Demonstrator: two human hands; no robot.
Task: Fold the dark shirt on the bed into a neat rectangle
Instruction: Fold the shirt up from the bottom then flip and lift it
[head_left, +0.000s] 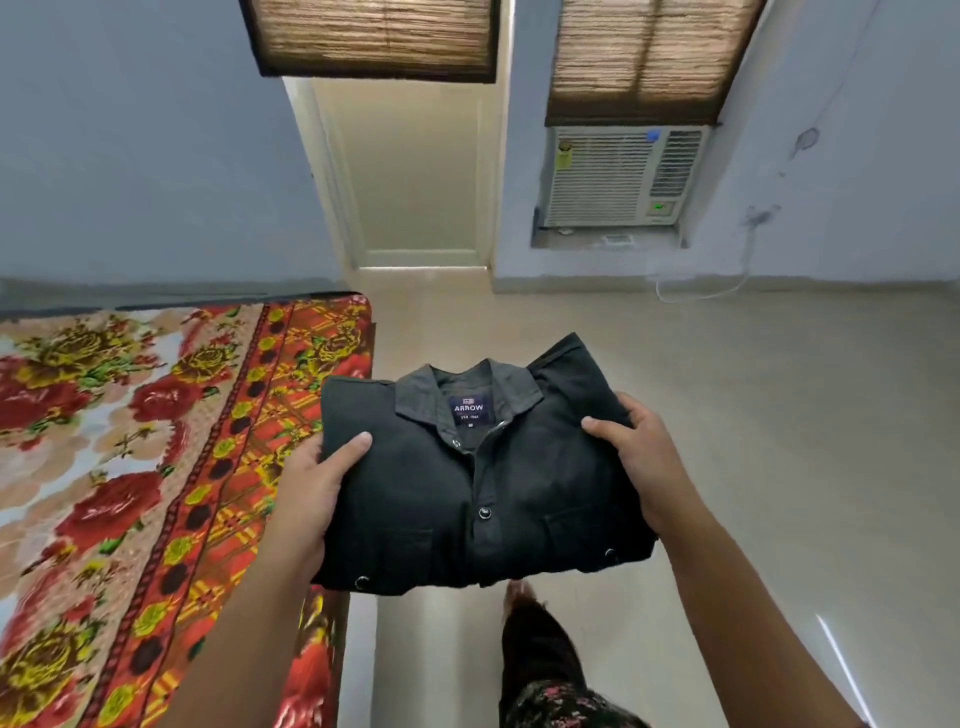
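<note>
A folded dark shirt (483, 483), collar far, is held level just right of the floral-covered bed (130, 441); the left hand (306, 499) and right hand (644, 462) clasp opposite edges. Lowering it flat should preserve the rectangle.

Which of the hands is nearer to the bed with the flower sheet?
Left. The left hand grips the folded shirt at its left edge, directly over the bed's side. The right hand grips the opposite edge, out over the floor.
</note>
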